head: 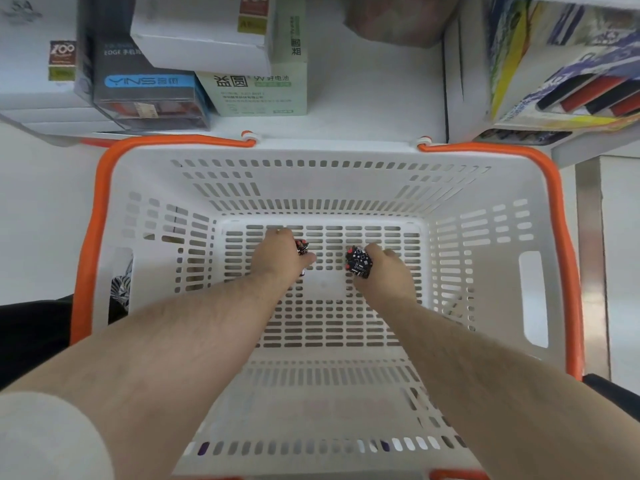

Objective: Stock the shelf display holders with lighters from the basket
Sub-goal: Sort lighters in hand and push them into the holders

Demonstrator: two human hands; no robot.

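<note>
Open top of basket [485,188] gave free entry; slotted walls hemmed all sides. Stacked boxes [180,64] crowded far-left shelf; far-middle shelf [374,98] lay bare.

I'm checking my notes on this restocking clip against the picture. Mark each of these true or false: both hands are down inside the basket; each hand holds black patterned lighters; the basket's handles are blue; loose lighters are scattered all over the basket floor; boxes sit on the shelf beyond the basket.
1. Both hands are inside the basket. True.
2. The left hand and the right hand each grip black patterned lighters. True.
3. The handles are blue. False: the handles are orange.
4. Loose lighters cover the basket floor. False: only the ones in the hands show.
5. Boxes sit on the shelf beyond the basket. True.
</note>
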